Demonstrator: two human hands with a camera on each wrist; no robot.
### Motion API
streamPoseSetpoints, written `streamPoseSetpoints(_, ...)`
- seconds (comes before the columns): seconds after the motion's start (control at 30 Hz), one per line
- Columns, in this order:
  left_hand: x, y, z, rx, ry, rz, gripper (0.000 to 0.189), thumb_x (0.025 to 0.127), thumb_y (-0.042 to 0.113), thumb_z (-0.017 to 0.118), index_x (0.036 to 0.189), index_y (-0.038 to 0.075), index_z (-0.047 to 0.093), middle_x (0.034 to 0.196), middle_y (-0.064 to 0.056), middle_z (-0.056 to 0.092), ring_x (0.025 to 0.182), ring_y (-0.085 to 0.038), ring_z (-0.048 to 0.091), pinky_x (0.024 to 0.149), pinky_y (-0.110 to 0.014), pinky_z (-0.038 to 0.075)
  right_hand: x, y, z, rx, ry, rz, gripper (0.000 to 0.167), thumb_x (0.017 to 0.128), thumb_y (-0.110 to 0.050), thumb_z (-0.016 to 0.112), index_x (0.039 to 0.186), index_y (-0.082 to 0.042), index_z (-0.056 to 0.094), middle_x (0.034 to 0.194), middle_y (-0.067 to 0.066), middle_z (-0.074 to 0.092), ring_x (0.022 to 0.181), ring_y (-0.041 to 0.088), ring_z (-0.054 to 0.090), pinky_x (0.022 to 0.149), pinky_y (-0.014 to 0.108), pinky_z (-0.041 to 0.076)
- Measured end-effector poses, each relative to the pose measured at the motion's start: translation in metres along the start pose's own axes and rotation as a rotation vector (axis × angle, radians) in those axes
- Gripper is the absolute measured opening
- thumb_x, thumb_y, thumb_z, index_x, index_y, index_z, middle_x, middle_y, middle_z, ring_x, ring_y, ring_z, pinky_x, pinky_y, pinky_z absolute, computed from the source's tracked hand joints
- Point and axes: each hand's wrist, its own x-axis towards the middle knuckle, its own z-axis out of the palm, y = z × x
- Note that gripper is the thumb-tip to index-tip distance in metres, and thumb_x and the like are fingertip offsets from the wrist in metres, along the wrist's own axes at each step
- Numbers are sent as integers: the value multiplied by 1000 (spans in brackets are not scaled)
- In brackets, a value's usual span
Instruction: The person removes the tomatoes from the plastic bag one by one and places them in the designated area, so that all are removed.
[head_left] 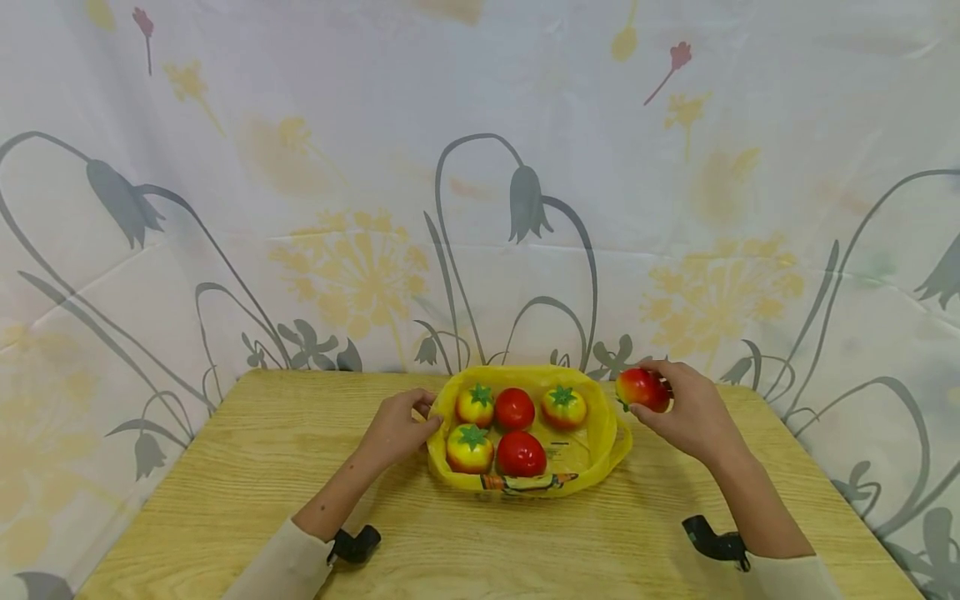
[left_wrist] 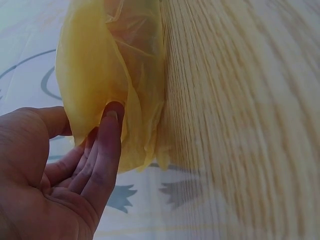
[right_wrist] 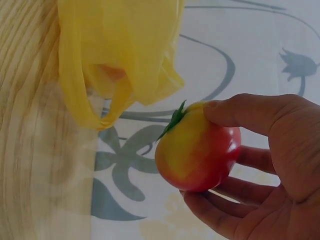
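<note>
A yellow plastic bag (head_left: 568, 455) lies open on the table with several red and yellow toy tomatoes (head_left: 521, 454) inside, some with green leaf tops up. My left hand (head_left: 397, 429) pinches the bag's left rim; in the left wrist view the thumb is behind the yellow film (left_wrist: 95, 65) and the fingertips press its other side. Off the bag's right side, above the table, my right hand (head_left: 693, 408) holds another toy tomato (head_left: 640, 390) between thumb and fingers. The right wrist view shows this tomato's green top (right_wrist: 173, 120) turned toward the bag.
The wooden table (head_left: 262, 492) ends at a back edge just behind the bag. A flower-printed cloth (head_left: 360, 150) hangs behind it. One bag handle (head_left: 624, 442) loops out on the right. Black wrist mounts (head_left: 716, 542) sit on both forearms.
</note>
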Motion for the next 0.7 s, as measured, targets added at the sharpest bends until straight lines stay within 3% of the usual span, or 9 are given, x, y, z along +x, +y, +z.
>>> streamPoseSetpoints(0.17, 0, 0, 0, -36, -8, -6, 28, 97, 8, 73, 123, -1, 72, 96, -8, 68, 65, -32, 71, 54, -29, 58, 0, 4, 2, -8, 1, 10, 56, 86, -13, 87, 134, 4, 63, 124, 29, 65, 101, 43, 65, 84, 56, 61)
streamPoseSetpoints(0.7, 0, -1, 1, -38, -11, -5, 26, 97, 7, 74, 122, -1, 71, 96, -8, 67, 66, -32, 72, 55, -29, 58, 1, 15, 8, -24, 8, 20, 57, 85, -11, 88, 135, 4, 63, 124, 30, 63, 104, 46, 65, 86, 60, 60)
